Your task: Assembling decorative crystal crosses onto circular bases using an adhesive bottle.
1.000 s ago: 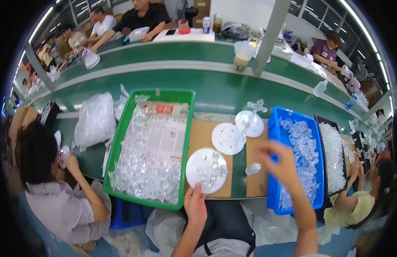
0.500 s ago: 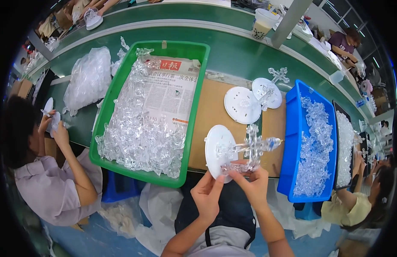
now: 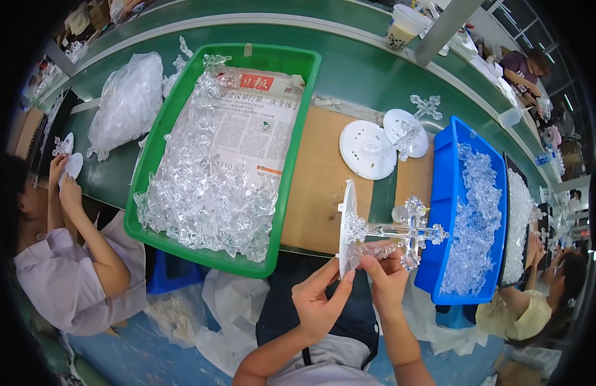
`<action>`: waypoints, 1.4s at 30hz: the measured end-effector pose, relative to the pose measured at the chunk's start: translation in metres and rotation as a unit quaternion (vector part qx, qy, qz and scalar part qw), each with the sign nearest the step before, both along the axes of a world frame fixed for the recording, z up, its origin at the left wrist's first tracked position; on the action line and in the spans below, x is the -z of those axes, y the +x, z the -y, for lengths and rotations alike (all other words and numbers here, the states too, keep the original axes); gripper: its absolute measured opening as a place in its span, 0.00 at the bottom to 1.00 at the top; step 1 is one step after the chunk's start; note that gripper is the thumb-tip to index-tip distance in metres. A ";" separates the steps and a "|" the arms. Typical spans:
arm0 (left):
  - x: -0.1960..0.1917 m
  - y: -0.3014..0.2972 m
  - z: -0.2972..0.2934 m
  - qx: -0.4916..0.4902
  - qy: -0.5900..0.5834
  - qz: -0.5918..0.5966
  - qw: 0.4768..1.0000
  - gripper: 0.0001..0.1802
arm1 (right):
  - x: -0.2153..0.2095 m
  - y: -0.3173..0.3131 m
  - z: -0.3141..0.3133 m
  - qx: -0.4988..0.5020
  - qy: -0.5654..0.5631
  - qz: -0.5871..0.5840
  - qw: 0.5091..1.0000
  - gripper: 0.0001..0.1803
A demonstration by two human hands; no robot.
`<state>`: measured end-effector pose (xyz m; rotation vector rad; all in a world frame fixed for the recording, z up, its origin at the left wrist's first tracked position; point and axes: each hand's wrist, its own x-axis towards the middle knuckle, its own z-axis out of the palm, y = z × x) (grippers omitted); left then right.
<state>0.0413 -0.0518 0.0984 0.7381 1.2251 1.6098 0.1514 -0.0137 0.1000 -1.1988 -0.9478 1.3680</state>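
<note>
My left hand (image 3: 317,299) is closed on the lower rim of a white round base (image 3: 347,222), which is tilted nearly edge-on. From its right face a clear plastic cross (image 3: 414,233) on a stem sticks out sideways to the right. My right hand (image 3: 389,283) pinches a clear ornamental plastic piece (image 3: 374,253) against the lower part of that face. Fingers partly hide where the piece meets the base. Beyond, two more white round bases (image 3: 367,151) lie on the table, one overlapping the other, with clear cross parts on the farther one.
A green tray (image 3: 286,212) of clear plastic pieces on newspaper stands left. On the right is a blue bin (image 3: 442,193) of similar pieces, beside a black tray. A plastic bag (image 3: 127,106) lies far left. Co-workers sit on both sides; a drink cup (image 3: 404,29) stands at the back.
The white base has turned from a slanted view to nearly edge-on and shifted right. Its cross has swung right and slightly down. My right hand keeps the clear piece at the base.
</note>
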 end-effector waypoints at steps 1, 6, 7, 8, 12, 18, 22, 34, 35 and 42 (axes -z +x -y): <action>-0.004 -0.001 -0.001 0.003 -0.008 -0.035 0.999 0.17 | -0.001 -0.001 -0.001 -0.001 -0.001 0.000 1.000 0.15; 0.000 -0.004 -0.001 -0.004 0.001 -0.094 0.996 0.17 | -0.005 -0.004 -0.002 -0.020 0.026 0.052 0.998 0.16; 0.003 -0.004 -0.001 -0.004 0.002 -0.107 0.994 0.16 | -0.005 -0.005 -0.002 -0.019 0.024 0.053 0.998 0.16; 0.006 -0.004 -0.002 -0.004 0.000 -0.106 0.994 0.16 | -0.005 -0.005 -0.002 -0.018 0.027 0.056 0.998 0.16; 0.013 -0.001 -0.003 -0.010 0.041 -0.137 0.990 0.16 | -0.009 -0.009 0.002 -0.006 0.068 0.097 0.993 0.14; 0.012 0.002 -0.008 -0.021 0.064 -0.186 0.980 0.17 | -0.001 -0.008 0.002 0.014 0.024 0.038 0.999 0.13; 0.021 0.005 -0.007 -0.031 0.038 -0.116 0.992 0.16 | 0.003 -0.013 0.000 0.000 0.043 0.085 0.995 0.11; 0.043 -0.010 -0.040 -0.034 -0.033 -0.369 0.928 0.28 | 0.045 -0.041 -0.063 -0.060 0.227 0.432 0.870 0.11; 0.052 -0.016 -0.036 0.038 -0.022 -0.513 0.857 0.30 | 0.044 -0.040 -0.063 -0.044 0.227 0.437 0.869 0.11; 0.078 -0.033 -0.032 0.145 0.015 -0.649 0.746 0.32 | -0.041 0.048 -0.025 -0.122 0.189 0.537 0.813 0.15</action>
